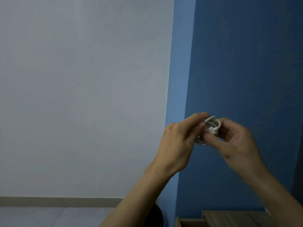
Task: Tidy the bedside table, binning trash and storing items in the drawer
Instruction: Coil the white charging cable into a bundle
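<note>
My left hand [177, 141] and right hand [236, 141] pinch a coiled white cable [211, 124] between them, raised before a blue wall [246, 63].

A home room; plain pale wall [82, 95] beside blue wall [246, 63]; wooden bedside furniture [229, 217] below

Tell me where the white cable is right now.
In the head view, the coiled white cable is right of centre, held in the air between the left hand and right hand, against the blue wall.
</note>
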### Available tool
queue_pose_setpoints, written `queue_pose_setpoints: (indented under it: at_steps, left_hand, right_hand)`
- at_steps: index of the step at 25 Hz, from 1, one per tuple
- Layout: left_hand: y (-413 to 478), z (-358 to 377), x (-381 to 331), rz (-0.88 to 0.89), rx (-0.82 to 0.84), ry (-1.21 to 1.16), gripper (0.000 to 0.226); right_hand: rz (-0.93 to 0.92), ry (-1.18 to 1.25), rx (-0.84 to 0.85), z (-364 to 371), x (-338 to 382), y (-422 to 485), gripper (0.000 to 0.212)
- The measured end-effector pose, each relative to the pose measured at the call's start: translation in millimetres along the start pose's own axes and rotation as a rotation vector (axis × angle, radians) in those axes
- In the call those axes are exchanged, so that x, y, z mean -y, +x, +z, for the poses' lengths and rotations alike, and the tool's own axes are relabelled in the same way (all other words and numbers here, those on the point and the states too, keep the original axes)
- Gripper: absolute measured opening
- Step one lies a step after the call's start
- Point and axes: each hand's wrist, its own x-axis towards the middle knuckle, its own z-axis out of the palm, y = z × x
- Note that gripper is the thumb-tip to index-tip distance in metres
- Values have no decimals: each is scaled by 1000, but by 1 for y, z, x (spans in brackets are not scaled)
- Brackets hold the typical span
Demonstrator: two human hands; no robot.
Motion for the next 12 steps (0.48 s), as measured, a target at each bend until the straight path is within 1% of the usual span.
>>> queue_pose_setpoints:
  at_steps: [1, 3, 6, 9, 10, 12]
  left_hand:
    - [0, 0, 0, -4, 11, 25, 19]
    - [0, 1, -1, -7, 31, 47, 17]
    - [-1, 0, 0, -24, 33, 42, 19]
    - [-2, 0, 4, -39, 29, 61, 20]
    - [-2, 1, 5, -51, 21, 50, 19]
    - [-1, 1, 7, -78, 10, 24, 20]
  right_hand:
    - [4, -55, -37, 2, -2, 0, 19]
    - [7, -137, -92, 5, -2, 0, 22]
    - [16, -132, -91, 8, -2, 0, 20]
    - [79, -152, -42, 3, -2, 5, 16]
    - [91, -128, -13, 2, -3, 6, 15]
    - [129, -3, 53, 0, 0, 6, 6]
